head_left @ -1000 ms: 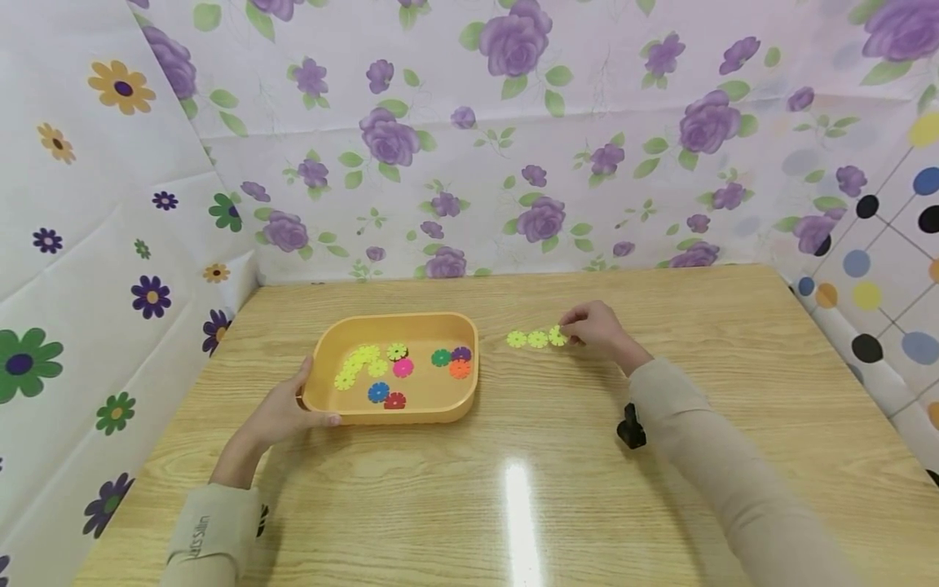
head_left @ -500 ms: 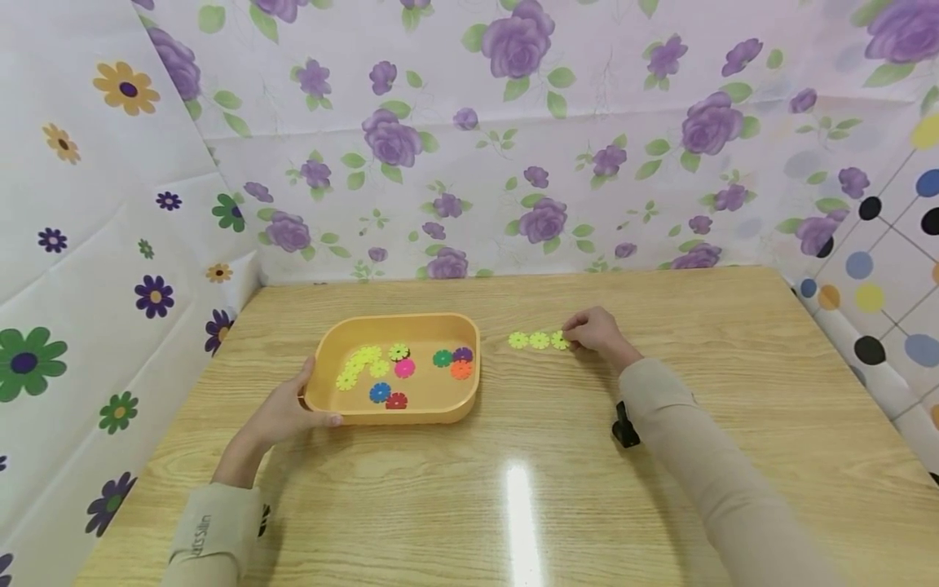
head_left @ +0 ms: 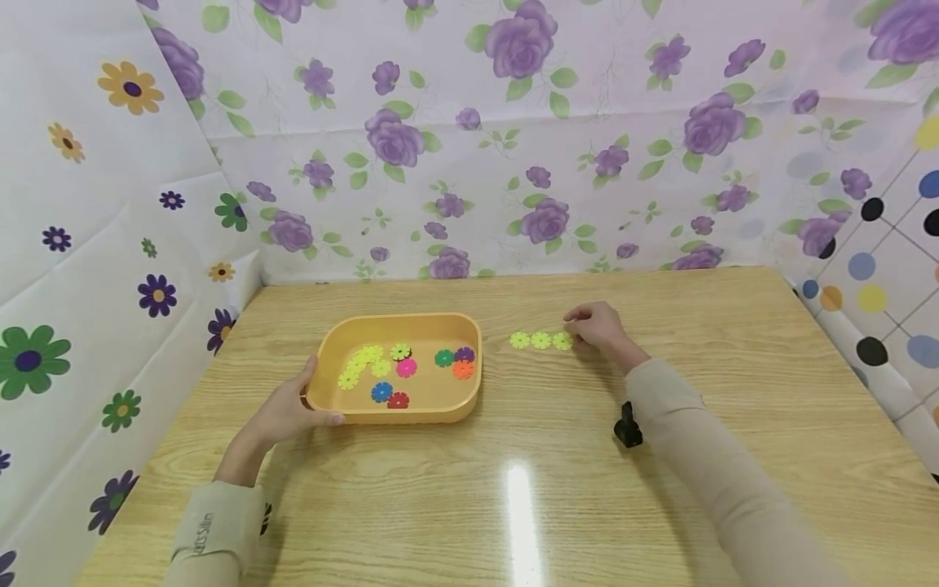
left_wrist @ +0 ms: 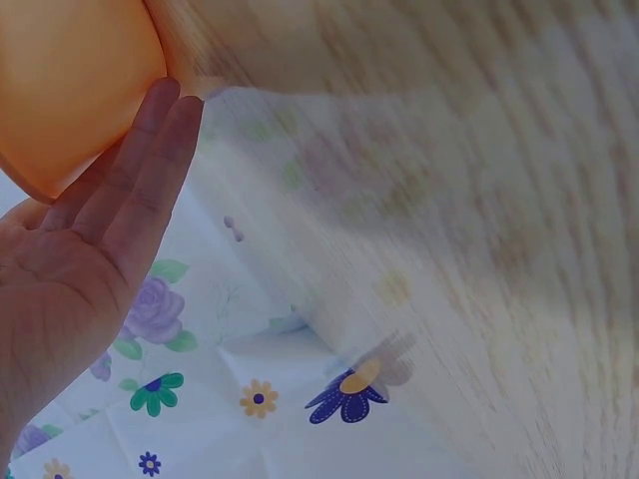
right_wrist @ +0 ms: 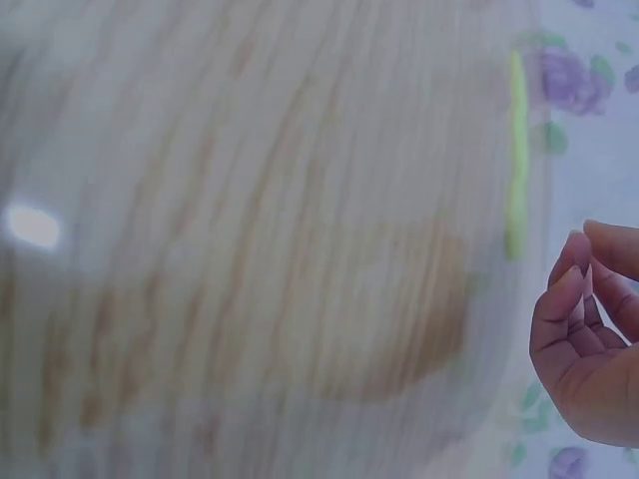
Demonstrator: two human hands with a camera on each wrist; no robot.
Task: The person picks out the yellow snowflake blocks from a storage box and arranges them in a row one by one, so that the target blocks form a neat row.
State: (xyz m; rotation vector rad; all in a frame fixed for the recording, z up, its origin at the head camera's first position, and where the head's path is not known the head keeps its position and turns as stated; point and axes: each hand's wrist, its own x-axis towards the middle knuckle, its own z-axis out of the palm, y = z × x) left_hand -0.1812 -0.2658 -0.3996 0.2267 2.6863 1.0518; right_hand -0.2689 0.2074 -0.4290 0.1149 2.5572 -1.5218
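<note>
A yellow-orange plastic tray [head_left: 407, 414] stands on the table, with flower-shaped notched plastic discs inside. My left hand [head_left: 282, 413] spans its near left corner, thumb along the front. In the left wrist view, the fingers [left_wrist: 130, 190] lie nearly straight against the outer wall. To the tray's right, three yellow notched discs [head_left: 541, 341] form a straight row; the right wrist view shows the yellow row [right_wrist: 517, 160] edge-on. My right hand [head_left: 600, 328] is beside the row's right end, fingers loosely curled. No disc shows between its fingertips [right_wrist: 567, 284].
Inside the tray are several yellow discs [head_left: 365, 357], a pink disc [head_left: 407, 368], blue [head_left: 381, 392] and red [head_left: 398, 400] discs at the front, and green, purple and orange discs [head_left: 463, 370] at the right. A flowered cloth [head_left: 469, 163] hangs behind the wooden table [head_left: 411, 505].
The right-hand yellow disc has come down level with the other two in the row. My right fingers have let go of it and lifted slightly; my left hand stays at the tray.
</note>
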